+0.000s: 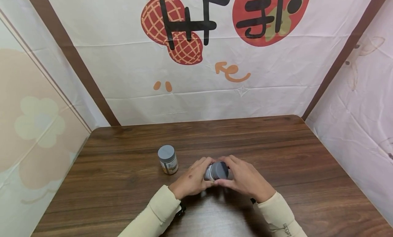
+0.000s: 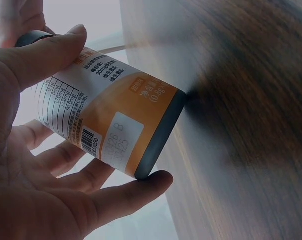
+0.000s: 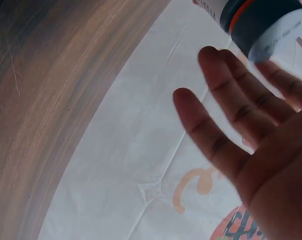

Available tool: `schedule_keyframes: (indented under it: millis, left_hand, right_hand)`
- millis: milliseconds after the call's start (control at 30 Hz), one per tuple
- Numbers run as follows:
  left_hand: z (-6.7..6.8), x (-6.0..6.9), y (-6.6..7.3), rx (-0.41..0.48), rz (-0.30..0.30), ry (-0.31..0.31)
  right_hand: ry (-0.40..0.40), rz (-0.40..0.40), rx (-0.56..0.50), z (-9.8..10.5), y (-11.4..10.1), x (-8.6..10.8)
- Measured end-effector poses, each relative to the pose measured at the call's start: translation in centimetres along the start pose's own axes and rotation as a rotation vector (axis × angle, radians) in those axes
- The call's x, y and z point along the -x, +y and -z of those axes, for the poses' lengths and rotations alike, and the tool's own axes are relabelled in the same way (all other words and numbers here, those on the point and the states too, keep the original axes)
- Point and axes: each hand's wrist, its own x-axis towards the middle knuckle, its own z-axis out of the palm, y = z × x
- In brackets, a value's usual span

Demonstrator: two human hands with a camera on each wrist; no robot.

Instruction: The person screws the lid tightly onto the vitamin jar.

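A small supplement jar (image 2: 98, 102) with a white and orange label and dark ends is tilted in my left hand (image 1: 193, 177). The left thumb (image 2: 55, 57) presses across its label and the fingers support it from below, one fingertip at the jar's base. The base is close to the table; whether they touch is unclear. The grey lid (image 1: 221, 170) points toward my right hand (image 1: 247, 179), whose thumb and forefinger spread around it. In the right wrist view, several fingers (image 3: 228, 95) extend loosely beside the lid, apart from it. The right thumb is out of that view.
Another grey-lidded jar (image 1: 168, 160) stands upright on the wooden table (image 1: 122, 182), left of my hands. A printed white cloth (image 1: 196, 107) hangs behind the table's far edge, with more cloth at both sides.
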Motion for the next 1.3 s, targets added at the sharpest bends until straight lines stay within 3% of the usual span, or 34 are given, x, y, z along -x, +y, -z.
schedule_keyframes:
  millis: [133, 233, 433, 633, 733, 800, 1033, 1300]
  left_hand:
    - [-0.08, 0.1, -0.03, -0.006, -0.01, 0.004]
    - [-0.11, 0.12, 0.02, -0.005, -0.012, 0.014]
    - [-0.1, 0.07, 0.06, -0.001, -0.007, 0.008]
    - [-0.05, 0.04, 0.09, 0.011, 0.0, -0.001]
    - [-0.04, 0.03, 0.16, 0.008, -0.001, 0.002]
    - [-0.05, 0.03, 0.17, 0.002, -0.002, 0.002]
    - [-0.05, 0.04, 0.16, -0.005, -0.012, -0.003]
    - [-0.1, 0.01, 0.09, 0.012, -0.001, 0.001]
  right_hand:
    - [0.018, 0.137, 0.005, 0.13, 0.43, 0.01]
    - [0.016, 0.188, -0.004, 0.2, 0.56, -0.04]
    - [0.027, 0.142, -0.001, 0.16, 0.37, 0.01]
    - [0.009, -0.03, 0.013, -0.07, -0.17, -0.09]
    - [0.005, -0.064, 0.017, -0.11, -0.33, -0.09]
    - [0.015, -0.038, 0.03, -0.12, -0.27, -0.04]
    - [0.027, 0.161, 0.029, 0.09, 0.23, -0.01]
    - [0.024, 0.165, 0.011, 0.1, 0.07, 0.18]
